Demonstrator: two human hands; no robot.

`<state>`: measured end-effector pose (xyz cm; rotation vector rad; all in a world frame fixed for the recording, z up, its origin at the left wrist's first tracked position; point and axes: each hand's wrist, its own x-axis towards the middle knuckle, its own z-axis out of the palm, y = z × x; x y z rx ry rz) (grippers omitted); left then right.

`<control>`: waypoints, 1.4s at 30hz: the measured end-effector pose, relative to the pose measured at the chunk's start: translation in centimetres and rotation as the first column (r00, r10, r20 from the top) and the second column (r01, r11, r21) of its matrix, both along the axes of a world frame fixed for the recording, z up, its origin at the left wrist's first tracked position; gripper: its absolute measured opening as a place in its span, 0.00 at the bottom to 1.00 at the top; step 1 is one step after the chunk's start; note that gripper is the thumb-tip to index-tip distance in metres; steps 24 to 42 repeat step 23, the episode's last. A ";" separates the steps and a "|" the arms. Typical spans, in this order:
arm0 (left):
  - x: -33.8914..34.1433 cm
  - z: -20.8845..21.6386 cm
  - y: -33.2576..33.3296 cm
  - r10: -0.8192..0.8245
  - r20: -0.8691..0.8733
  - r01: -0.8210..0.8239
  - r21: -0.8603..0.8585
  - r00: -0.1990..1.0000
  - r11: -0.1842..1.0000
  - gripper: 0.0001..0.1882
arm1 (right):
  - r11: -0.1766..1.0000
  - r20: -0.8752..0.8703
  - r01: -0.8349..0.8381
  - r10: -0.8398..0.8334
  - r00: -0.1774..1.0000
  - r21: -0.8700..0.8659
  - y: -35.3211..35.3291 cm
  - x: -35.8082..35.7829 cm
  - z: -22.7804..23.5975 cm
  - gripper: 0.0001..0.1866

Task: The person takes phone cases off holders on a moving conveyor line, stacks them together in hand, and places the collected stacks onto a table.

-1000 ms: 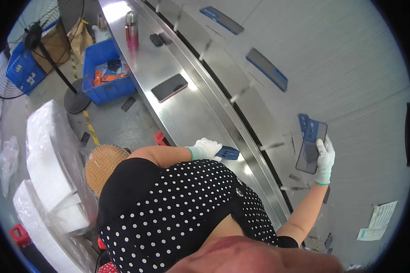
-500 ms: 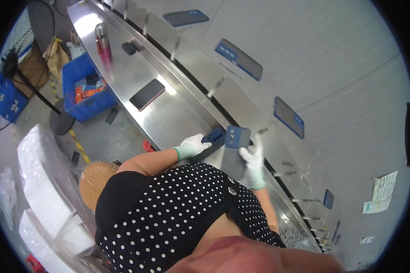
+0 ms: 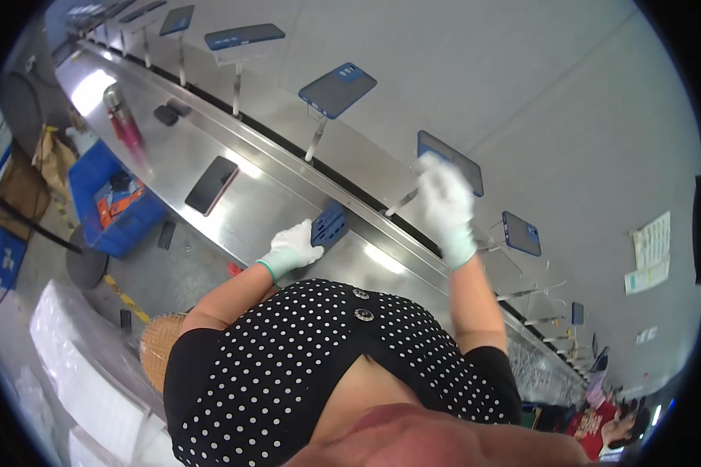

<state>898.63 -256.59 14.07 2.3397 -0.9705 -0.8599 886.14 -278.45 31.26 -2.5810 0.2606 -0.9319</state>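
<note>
My left hand (image 3: 294,243), in a white glove with a green-edged cuff, is closed on the near end of a stack of blue phone cases (image 3: 330,227) on the metal bench. My right hand (image 3: 446,201), gloved alike, is raised over the line of stands and smeared by motion. Its fingers overlap the left part of a blue-edged grey phone case (image 3: 466,171) on a stand. Whether they grip it cannot be made out. Another such case (image 3: 338,89) rests on a stand to the left, and a further one (image 3: 521,233) stands to the right.
On the steel bench (image 3: 269,198) lie a dark phone (image 3: 212,185), a small black object (image 3: 166,115) and a pink-and-silver flask (image 3: 122,117). A blue crate (image 3: 121,233) with orange items sits left of the bench. Wrapped white sheets (image 3: 86,350) are at lower left; a person in red (image 3: 588,428) is far right.
My right hand has moved up and away from the bench to the stands; the phone case it held is no longer in it over the bench. My left hand stays at the stack. The view has shifted.
</note>
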 end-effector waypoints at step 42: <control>-1.4 -2.9 -1.8 -0.250 0.128 0.239 0.098 0.960 0.966 0.47 | 0.978 -0.273 -0.014 -0.044 0.961 -0.208 -3.0 4.2 5.8 0.23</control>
